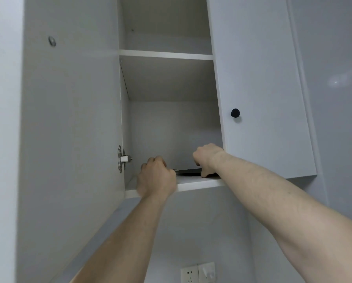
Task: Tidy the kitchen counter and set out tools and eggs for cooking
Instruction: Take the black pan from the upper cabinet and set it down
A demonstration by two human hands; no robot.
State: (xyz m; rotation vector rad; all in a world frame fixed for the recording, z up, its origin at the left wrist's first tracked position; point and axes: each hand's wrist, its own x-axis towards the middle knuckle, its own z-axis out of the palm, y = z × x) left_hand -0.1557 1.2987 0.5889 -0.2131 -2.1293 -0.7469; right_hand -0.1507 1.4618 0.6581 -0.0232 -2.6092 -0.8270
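At frame centre, both the left hand (pixel 155 177) and right hand (pixel 206 159) grasp a flat dark pan-like object (pixel 188 172) lying near the white cabinet's bottom shelf (pixel 199 183) front edge, open space above.

Bottom shelf (pixel 193 183) of the open white wall cabinet is carrying one flat dark item (pixel 188 172), lying flat toward the right-centre of the board. Can't tell what it is, since only a thin dark edge is showing. Left hand (pixel 155 178) is resting over the shelf's front lip; right hand (pixel 206 158) is gripping the dark item's right end. Upper shelf (pixel 166 54) is showing only its underside and front edge.
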